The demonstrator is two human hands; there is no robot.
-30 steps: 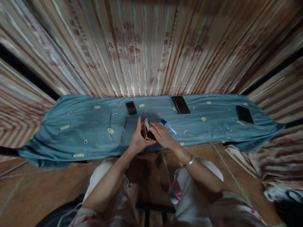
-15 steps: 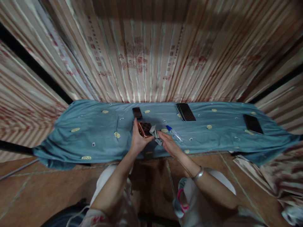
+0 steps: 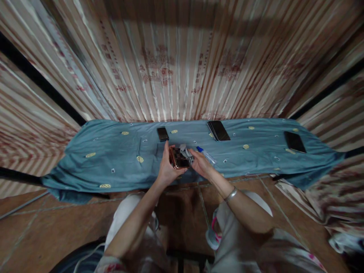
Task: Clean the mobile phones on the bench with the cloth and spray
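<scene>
Item: copper-edged phone [image 3: 178, 158], clamped by its side edges in left hand [image 3: 166, 171]; rigid, light, glass likely slippery and fragile. Right hand [image 3: 200, 163] pinched soft grey cloth [image 3: 186, 152] against it.

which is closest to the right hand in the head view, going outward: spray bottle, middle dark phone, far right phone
From the right hand:
1. spray bottle, just beside it on its right.
2. middle dark phone, farther back and right.
3. far right phone, near the cloth's right end.
</scene>
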